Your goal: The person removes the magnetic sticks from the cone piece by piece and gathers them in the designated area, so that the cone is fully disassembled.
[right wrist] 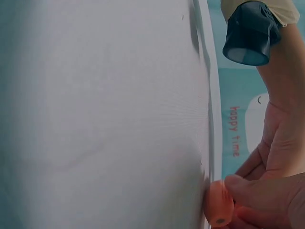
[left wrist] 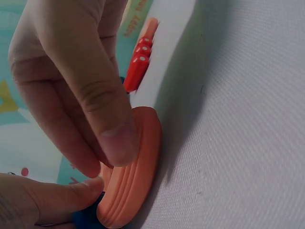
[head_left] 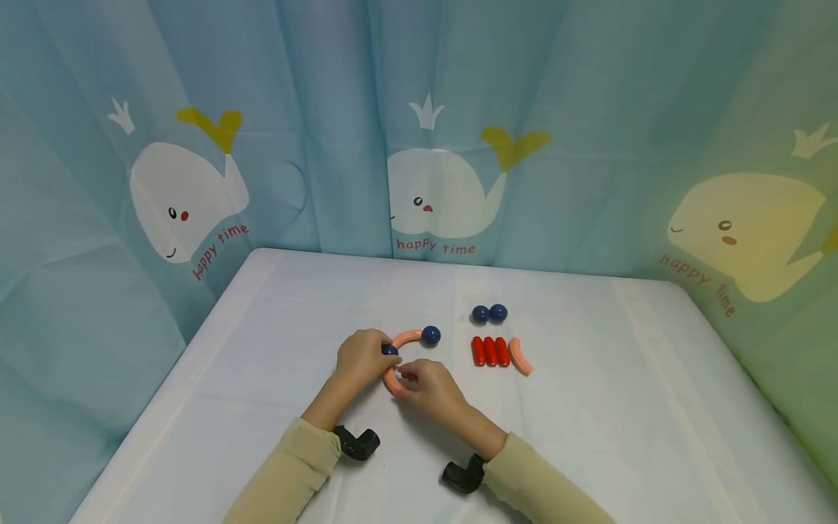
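Observation:
My left hand [head_left: 360, 358] grips a dark blue ball [head_left: 390, 350] between thumb and fingers. With thumb and fingers, my right hand [head_left: 437, 389] pinches a curved orange piece [head_left: 393, 380], whose upper end is right at that ball. In the left wrist view, ridges run along this orange piece [left wrist: 136, 176], and the blue ball is mostly hidden behind it and the left thumb. A small hole shows in its near end in the right wrist view. Beyond the left hand, another curved orange piece [head_left: 407, 336] runs from the gripped ball to a second blue ball [head_left: 431, 335].
To the right, several red pieces [head_left: 490, 351] with white dots lie side by side, next to a loose curved orange piece [head_left: 520, 357]. Behind them sit two more blue balls [head_left: 489, 314]. A whale-print curtain [head_left: 340, 145] encloses the white table [head_left: 622, 407].

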`<act>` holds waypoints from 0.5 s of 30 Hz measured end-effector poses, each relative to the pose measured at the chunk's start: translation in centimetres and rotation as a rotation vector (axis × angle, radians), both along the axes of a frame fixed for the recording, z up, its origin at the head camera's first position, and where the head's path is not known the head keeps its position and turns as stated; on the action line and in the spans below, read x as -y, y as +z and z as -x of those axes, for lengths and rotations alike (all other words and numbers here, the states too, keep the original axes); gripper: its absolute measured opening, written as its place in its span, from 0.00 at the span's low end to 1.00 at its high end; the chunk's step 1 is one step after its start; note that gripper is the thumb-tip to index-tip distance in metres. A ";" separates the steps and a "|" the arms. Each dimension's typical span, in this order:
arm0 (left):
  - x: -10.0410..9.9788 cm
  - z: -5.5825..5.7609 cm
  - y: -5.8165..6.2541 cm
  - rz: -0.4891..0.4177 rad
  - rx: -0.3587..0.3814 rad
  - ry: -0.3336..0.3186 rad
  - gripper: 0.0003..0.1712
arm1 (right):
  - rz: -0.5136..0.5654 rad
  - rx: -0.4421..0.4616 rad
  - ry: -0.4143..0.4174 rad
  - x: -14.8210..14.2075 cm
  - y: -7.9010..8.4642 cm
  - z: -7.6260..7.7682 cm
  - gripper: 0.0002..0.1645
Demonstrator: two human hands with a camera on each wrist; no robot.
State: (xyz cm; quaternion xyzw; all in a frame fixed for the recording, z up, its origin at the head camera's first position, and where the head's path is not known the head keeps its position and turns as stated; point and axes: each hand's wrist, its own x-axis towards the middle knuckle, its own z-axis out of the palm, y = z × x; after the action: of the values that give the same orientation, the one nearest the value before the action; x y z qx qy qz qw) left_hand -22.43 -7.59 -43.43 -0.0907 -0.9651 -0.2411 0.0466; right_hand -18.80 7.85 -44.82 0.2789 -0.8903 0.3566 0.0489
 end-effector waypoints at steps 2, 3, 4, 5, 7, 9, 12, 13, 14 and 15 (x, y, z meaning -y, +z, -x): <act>0.0 0.0 0.0 0.001 -0.006 0.002 0.17 | -0.013 -0.001 0.008 0.1 -0.1 0.0 0.12; 0.0 0.0 0.0 -0.001 -0.006 0.004 0.18 | -0.016 -0.003 0.014 0.2 -0.1 0.0 0.12; 0.0 0.0 -0.1 -0.002 -0.004 0.006 0.18 | -0.019 -0.003 0.020 0.2 -0.1 0.0 0.11; 0.0 0.0 -0.1 -0.004 -0.001 0.007 0.18 | -0.023 -0.003 0.024 0.2 -0.2 0.0 0.11; -0.1 0.0 -0.1 -0.011 0.007 0.010 0.18 | -0.025 0.003 0.027 0.3 -0.2 0.0 0.11; -0.1 0.0 -0.1 -0.021 0.015 0.014 0.17 | -0.028 0.001 0.028 0.3 -0.3 -0.1 0.11; 0.0 0.0 -0.1 -0.033 0.018 0.016 0.17 | -0.028 -0.010 0.024 0.2 -0.4 -0.1 0.11; 0.0 -0.1 -0.1 -0.034 0.016 0.015 0.17 | -0.028 -0.016 0.023 0.2 -0.4 -0.1 0.11; 0.0 -0.1 -0.1 -0.034 0.014 0.014 0.17 | -0.028 -0.021 0.022 0.2 -0.4 -0.2 0.11; 0.0 -0.1 -0.1 -0.031 0.011 0.014 0.17 | -0.027 -0.023 0.021 0.2 -0.4 -0.2 0.11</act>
State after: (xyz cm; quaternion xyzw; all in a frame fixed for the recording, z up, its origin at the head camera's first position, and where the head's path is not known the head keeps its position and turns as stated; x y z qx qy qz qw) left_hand -22.35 -7.56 -43.57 -0.0819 -0.9621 -0.2563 0.0444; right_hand -18.61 7.66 -45.21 0.2930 -0.8914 0.3419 0.0519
